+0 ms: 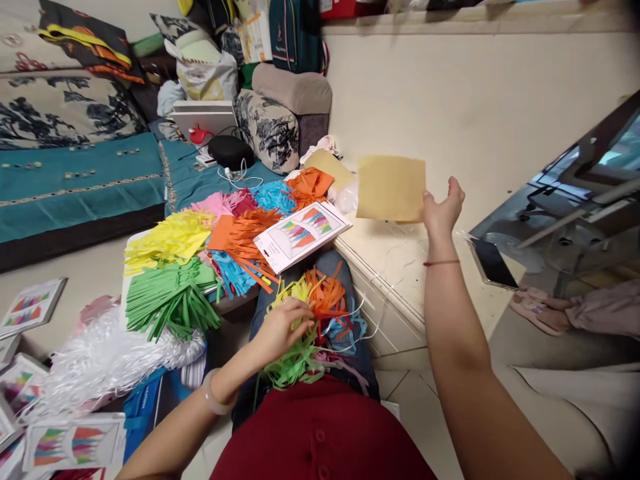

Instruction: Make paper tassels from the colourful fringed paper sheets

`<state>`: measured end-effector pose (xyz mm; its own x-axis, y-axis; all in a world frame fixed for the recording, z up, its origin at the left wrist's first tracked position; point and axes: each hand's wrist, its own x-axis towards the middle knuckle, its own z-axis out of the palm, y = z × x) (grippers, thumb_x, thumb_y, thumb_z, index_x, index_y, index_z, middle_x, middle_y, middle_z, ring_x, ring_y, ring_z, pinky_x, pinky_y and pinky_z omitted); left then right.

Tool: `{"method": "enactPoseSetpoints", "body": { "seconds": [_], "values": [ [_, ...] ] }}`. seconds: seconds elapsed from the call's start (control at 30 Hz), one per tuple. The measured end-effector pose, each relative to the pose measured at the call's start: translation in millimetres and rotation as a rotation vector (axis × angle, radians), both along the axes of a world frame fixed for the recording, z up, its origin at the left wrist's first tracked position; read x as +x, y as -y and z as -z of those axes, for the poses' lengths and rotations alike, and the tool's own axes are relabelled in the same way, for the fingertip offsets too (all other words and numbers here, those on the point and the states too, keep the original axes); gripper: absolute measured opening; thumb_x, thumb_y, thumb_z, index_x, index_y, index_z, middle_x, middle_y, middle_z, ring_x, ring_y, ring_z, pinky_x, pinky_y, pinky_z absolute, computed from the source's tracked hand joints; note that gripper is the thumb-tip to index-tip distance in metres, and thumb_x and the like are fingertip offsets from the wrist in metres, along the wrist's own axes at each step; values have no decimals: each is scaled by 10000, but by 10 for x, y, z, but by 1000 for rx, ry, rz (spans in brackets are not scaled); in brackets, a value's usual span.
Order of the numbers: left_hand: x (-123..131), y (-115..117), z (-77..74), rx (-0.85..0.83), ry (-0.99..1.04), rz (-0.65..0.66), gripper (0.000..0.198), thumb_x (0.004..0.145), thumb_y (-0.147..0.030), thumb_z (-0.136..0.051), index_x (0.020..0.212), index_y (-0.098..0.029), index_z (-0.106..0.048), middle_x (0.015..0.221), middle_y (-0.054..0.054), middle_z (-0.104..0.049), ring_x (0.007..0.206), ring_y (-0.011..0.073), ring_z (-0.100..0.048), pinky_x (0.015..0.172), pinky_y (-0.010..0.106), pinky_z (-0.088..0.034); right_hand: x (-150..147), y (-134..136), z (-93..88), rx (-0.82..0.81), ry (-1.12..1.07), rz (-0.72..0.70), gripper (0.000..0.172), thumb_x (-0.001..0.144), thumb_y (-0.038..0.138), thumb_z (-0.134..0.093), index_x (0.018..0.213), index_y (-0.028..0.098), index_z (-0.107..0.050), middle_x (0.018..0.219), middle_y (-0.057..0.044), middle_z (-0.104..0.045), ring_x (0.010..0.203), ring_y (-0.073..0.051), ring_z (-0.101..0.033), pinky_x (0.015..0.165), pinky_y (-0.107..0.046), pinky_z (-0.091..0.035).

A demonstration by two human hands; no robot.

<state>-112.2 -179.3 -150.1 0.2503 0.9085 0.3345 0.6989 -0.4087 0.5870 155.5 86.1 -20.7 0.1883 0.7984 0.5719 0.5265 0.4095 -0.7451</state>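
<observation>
My left hand (284, 328) rests over a bunch of multicoloured fringed tissue-paper tassels (327, 293) on my lap. Its fingers are apart and slightly bent, and I see no firm hold. A thin white string (373, 327) trails from the bunch onto the cabinet top. Out to the right, my right hand (443, 208) grips the right edge of a flat tan paper piece (391, 189) above the cabinet, thumb raised away from it. Between the two hands lies a white printed package card (303, 233) showing a tassel garland.
Green (170, 293), yellow (170, 240) and orange (247, 233) fringed paper piles lie left of my lap. White string (110, 360) is heaped lower left, near several printed packages (75, 441). A phone (494, 263) sits on the cabinet's (480, 113) right edge. Another person's foot (540, 313) is beyond.
</observation>
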Motion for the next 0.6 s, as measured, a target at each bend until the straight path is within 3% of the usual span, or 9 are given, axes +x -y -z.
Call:
{"method": "enactPoseSetpoints", "body": {
  "seconds": [0.03,0.1,0.2,0.23,0.3,0.4,0.47,0.53,0.6],
  "values": [
    [91,-9,23,-23,-113,49,194,863,-325,-596,949,-177,-689,952,97,-641,926,231,-595,836,374,-499,-73,232,83,23,20,-18,373,787,242,-577,1149,159,-538,1268,-140,-514,1296,-273,-397,1033,-459,-394],
    [237,-38,91,-56,-305,109,243,793,-357,-679,932,-159,-700,940,112,-623,969,277,-574,860,423,-486,-266,802,342,-179,128,-432,324,851,283,-501,1160,200,-552,1252,-115,-549,1273,-268,-433,1040,-466,-395],
    [323,-95,183,-92,-397,162,141,836,-250,-610,840,-146,-705,886,102,-611,945,257,-579,878,409,-471,-508,1642,865,-398,252,-753,193,821,323,-557,996,292,-631,954,-30,-684,938,-247,-640,811,-411,-538],
    [313,-110,199,-102,-397,164,158,859,-203,-562,819,-147,-705,862,95,-611,902,237,-583,860,390,-472,-543,1858,1039,-537,301,-903,176,854,319,-503,979,317,-626,946,-11,-688,904,-231,-650,838,-414,-521],
    [252,-127,209,-113,-388,142,227,883,-148,-487,811,-146,-703,825,88,-606,829,216,-576,818,364,-472,-537,2162,1345,-621,329,-979,155,857,335,-497,947,328,-623,932,-6,-692,882,-231,-656,842,-413,-515],
    [135,-112,199,-122,-379,96,258,907,-155,-442,861,-142,-696,804,87,-593,800,216,-554,773,347,-458,-436,2349,1645,-661,385,-948,246,768,412,-626,986,298,-603,906,-45,-683,842,-270,-644,765,-446,-518],
    [88,-85,184,-127,-372,78,265,921,-173,-426,915,-150,-690,820,83,-592,805,212,-546,763,334,-447,-384,2367,1720,-660,519,-910,322,728,452,-670,990,276,-602,851,-61,-680,794,-288,-634,737,-470,-501],
    [76,-57,148,-128,-351,67,272,934,-196,-415,978,-164,-682,848,79,-594,821,210,-544,760,324,-440,-369,2341,1677,-650,645,-904,208,755,442,-646,879,277,-622,751,-46,-675,729,-281,-631,758,-477,-480],
    [86,-32,83,-120,-298,70,289,950,-220,-391,1017,-174,-668,878,78,-595,840,209,-542,778,326,-438,-374,2284,1505,-658,722,-984,145,820,383,-577,732,275,-616,672,-27,-665,678,-256,-635,765,-447,-472]
  ]
}}
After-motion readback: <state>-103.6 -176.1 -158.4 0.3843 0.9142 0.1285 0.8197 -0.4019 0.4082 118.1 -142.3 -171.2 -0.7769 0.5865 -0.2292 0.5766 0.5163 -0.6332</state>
